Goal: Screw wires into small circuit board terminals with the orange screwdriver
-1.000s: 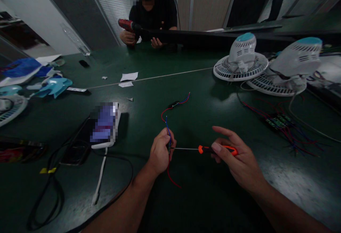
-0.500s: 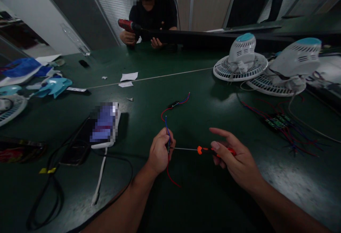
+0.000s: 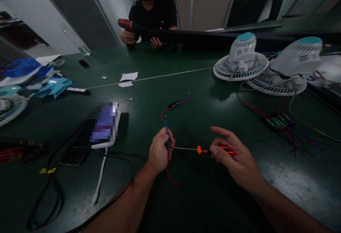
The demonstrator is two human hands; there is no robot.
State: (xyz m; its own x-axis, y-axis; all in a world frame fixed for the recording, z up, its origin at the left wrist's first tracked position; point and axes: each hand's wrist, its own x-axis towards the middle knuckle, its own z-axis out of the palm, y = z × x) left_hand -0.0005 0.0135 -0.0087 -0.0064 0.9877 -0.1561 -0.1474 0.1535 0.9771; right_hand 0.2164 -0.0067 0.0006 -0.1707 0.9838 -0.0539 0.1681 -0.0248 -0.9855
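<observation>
In the middle of the head view, my left hand point(image 3: 160, 148) is closed around a small circuit board point(image 3: 168, 147) with red and blue wires sticking out of both ends. My right hand point(image 3: 231, 155) grips an orange and black screwdriver point(image 3: 223, 151) by its handle, the index finger stretched out. The shaft points left and its tip reaches the board at my left fingers; the exact contact is hidden. Just beyond my left hand, another small wired board point(image 3: 174, 104) lies on the green table point(image 3: 197, 115).
Several green circuit boards point(image 3: 278, 121) with wires lie at right, before two white fan housings point(image 3: 241, 62). At left are a phone on a white stand point(image 3: 105, 126), black cables point(image 3: 60, 190) and blue fan blades point(image 3: 54, 86). A person opposite holds a red drill point(image 3: 125, 25).
My right thumb and fingers have shifted slightly along the screwdriver handle, and the handle looks turned, showing more orange. The left hand with the board stays nearly still.
</observation>
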